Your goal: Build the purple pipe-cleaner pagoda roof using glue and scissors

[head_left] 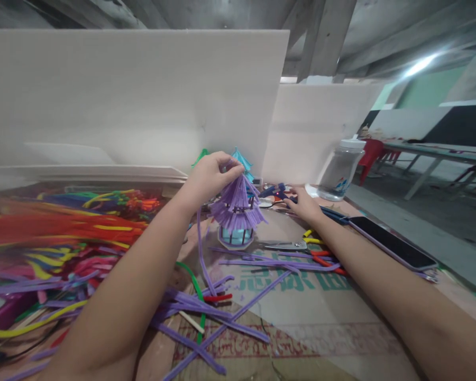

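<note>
Purple roofs (pixel 238 218) already cover two tiers of the tower (pixel 236 237) upright on the cardboard (pixel 341 309), its tip pinched by my left hand's (pixel 214 173) fingers; my right hand (pixel 307 204) is at a dark-blue tool (pixel 278 191), grip I cannot tell, and loose strips (pixel 241 323) lie unattached.

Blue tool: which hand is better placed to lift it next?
Probably the right hand: its fingers are at the blue tool, while the left hand pinches the purple tower at its top.

Dim o'all w/ glare at ceiling light (pixel 421 64) upper R, red strips (pixel 63 225) L v. blurry, edges stretched.
</note>
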`<state>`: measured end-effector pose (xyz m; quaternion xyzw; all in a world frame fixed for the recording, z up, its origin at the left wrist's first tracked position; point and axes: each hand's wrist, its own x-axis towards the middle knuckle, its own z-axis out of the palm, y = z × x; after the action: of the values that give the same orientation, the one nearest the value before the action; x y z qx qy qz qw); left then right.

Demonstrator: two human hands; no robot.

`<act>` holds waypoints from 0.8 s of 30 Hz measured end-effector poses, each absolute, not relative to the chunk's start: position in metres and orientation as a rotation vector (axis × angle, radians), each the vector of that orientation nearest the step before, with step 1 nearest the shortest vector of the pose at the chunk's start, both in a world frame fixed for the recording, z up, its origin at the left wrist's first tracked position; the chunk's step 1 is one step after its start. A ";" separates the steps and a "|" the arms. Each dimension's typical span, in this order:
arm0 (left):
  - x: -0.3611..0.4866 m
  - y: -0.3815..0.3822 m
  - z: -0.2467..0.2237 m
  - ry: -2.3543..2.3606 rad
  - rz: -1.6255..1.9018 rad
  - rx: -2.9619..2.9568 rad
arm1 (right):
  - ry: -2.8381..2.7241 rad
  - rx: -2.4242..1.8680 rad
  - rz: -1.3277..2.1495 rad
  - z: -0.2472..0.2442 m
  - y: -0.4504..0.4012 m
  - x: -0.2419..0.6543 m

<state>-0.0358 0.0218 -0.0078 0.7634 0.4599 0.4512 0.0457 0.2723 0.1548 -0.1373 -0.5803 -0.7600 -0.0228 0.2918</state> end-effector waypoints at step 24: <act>-0.041 0.024 -0.007 1.530 1.365 2.331 | -2.231 -1.497 0.030 -0.151 0.165 0.272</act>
<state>-0.0410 0.0242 -0.0073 0.7507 0.4926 0.4397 0.0184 0.2723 0.1647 -0.1509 -0.5428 -0.8090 0.0110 0.2252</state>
